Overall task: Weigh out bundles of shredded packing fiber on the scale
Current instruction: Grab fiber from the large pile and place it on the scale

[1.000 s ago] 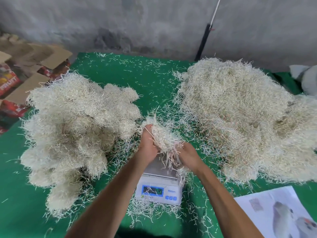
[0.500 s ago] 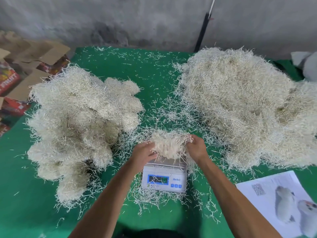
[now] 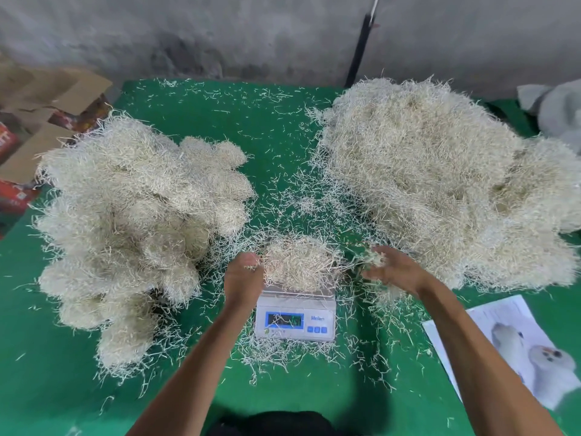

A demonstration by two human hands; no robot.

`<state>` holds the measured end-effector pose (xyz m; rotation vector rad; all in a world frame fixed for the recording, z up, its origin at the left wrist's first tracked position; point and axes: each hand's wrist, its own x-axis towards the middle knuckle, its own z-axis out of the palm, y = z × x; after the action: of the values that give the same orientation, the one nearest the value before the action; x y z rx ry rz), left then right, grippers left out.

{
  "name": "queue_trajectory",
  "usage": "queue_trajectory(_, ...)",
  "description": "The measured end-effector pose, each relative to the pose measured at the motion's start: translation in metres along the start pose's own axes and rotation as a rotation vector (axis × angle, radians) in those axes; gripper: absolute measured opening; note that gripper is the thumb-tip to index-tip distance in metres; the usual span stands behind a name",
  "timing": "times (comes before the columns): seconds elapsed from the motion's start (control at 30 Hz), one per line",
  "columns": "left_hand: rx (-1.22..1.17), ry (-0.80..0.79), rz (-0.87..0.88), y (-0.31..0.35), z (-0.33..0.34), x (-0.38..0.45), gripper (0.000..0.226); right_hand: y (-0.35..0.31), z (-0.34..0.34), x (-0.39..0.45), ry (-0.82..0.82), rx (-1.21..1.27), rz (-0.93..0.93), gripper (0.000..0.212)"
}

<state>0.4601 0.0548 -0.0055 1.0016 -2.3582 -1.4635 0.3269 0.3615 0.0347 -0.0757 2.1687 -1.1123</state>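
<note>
Trimming the bundle (image 3: 300,262) on the scale (image 3: 295,320), the right hand (image 3: 393,272) pinches a small tuft while the left hand (image 3: 243,280) touches the bundle with relaxed fingers; next, probably read the display.

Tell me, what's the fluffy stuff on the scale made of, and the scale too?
The bundle looks like thin, pale, dry shredded strips, likely paper or wood fiber; which one cannot be told. The scale seems to have a smooth white plastic body, and its top plate looks like shiny metal where an edge shows.
</note>
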Motion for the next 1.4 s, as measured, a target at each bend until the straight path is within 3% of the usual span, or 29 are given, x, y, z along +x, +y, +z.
queue_trajectory(0.17,-0.118,0.094,0.168,0.03,0.012,-0.011,0.016,0.023,-0.003,-0.012,0.088,0.087,0.035,0.094)
queue_trajectory(0.4,-0.104,-0.11,0.466,0.055,0.043,-0.023,0.008,0.015,0.004,-0.021,0.162,0.126,-0.033,0.087)
queue_trajectory(0.47,-0.109,-0.151,0.48,0.056,0.048,-0.026,0.007,0.009,-0.007,-0.026,0.184,0.115,-0.065,0.068)
queue_trajectory(0.53,-0.085,-0.162,0.479,0.057,0.052,-0.028,0.005,0.003,-0.022,-0.032,0.287,0.114,-0.167,0.038)
queue_trajectory(0.57,-0.059,-0.149,0.466,0.057,0.053,-0.027,0.005,-0.001,-0.03,-0.038,0.363,0.153,-0.225,0.033)
queue_trajectory(0.67,0.108,-0.027,0.442,0.057,0.057,-0.025,0.019,-0.009,-0.054,-0.051,0.622,0.339,-0.364,0.036)
queue_trajectory(0.73,0.21,-0.012,0.465,0.058,0.057,-0.025,0.021,-0.006,-0.058,-0.05,0.691,0.417,-0.379,0.039)
queue_trajectory(0.8,0.233,-0.025,0.439,0.057,0.058,-0.026,0.02,0.002,-0.052,-0.044,0.637,0.373,-0.322,0.048)
queue_trajectory(0.87,0.196,-0.024,0.38,0.056,0.06,-0.029,0.022,0.016,-0.041,-0.037,0.469,0.232,-0.197,0.069)
queue_trajectory(0.97,0.088,-0.002,0.343,0.055,0.06,-0.031,0.018,0.04,-0.025,-0.029,0.295,0.061,-0.067,0.072)
queue_trajectory(1.2,-0.072,-0.129,0.311,0.048,0.043,-0.022,0.013,0.046,-0.005,-0.029,0.439,-0.095,-0.113,0.046)
queue_trajectory(1.4,-0.121,-0.101,0.252,0.031,0.017,-0.013,0.013,0.024,0.038,-0.02,0.397,-0.102,-0.239,0.036)
